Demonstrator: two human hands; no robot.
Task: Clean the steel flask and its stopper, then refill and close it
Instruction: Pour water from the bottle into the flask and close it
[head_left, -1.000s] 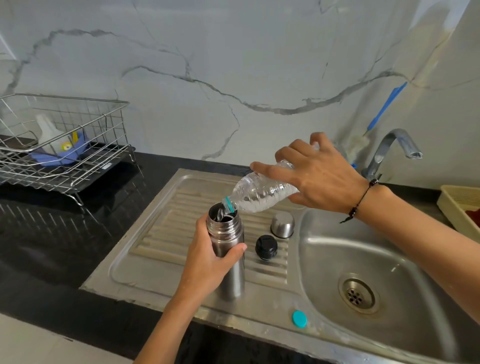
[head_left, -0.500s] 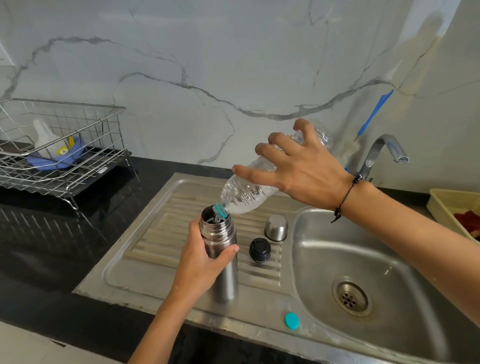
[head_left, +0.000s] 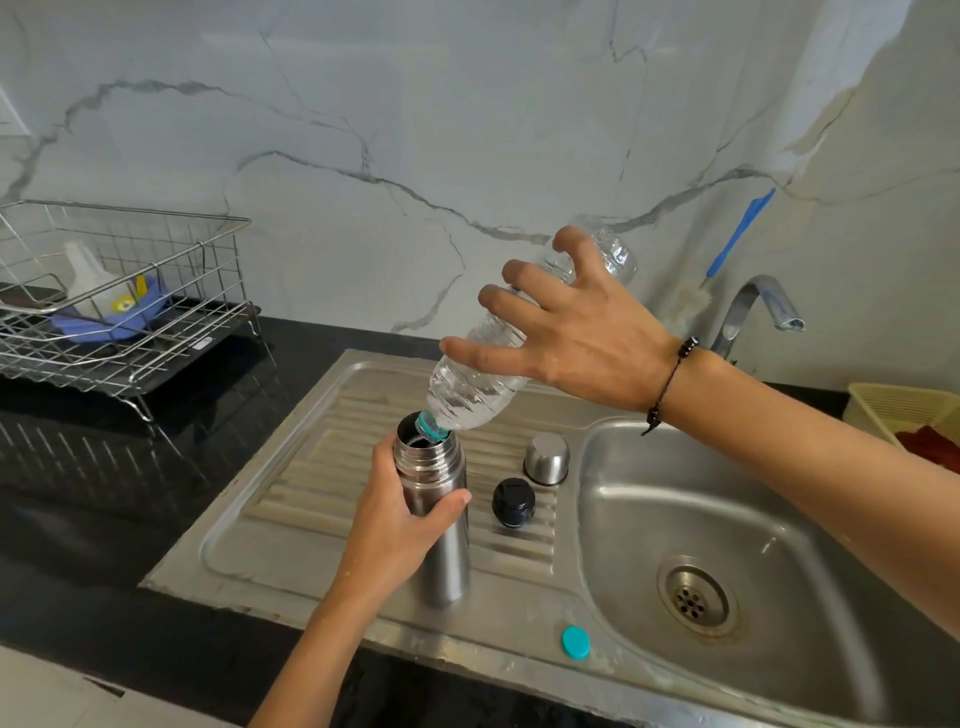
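The steel flask (head_left: 448, 556) stands upright and uncapped on the ribbed drainboard (head_left: 291, 499), with my left hand (head_left: 395, 525) wrapped around its upper half. My right hand (head_left: 582, 338) grips a clear plastic water bottle (head_left: 478, 387), tilted steeply with its teal-ringed neck in the flask's mouth and its base raised to the upper right. The black stopper (head_left: 513, 502) lies on the drainboard just right of the flask. Behind it, the steel cup lid (head_left: 546, 458) rests upside down.
A teal bottle cap (head_left: 575, 642) lies on the sink's front rim. The sink basin (head_left: 779, 525) with its drain is at right, the tap (head_left: 753, 306) behind it. A wire dish rack (head_left: 119, 312) stands on the black counter at left. A yellow basket (head_left: 904, 410) sits far right.
My right hand has lifted the bottle's base higher, so the bottle tilts more steeply into the flask. The flask and my left hand stay in place.
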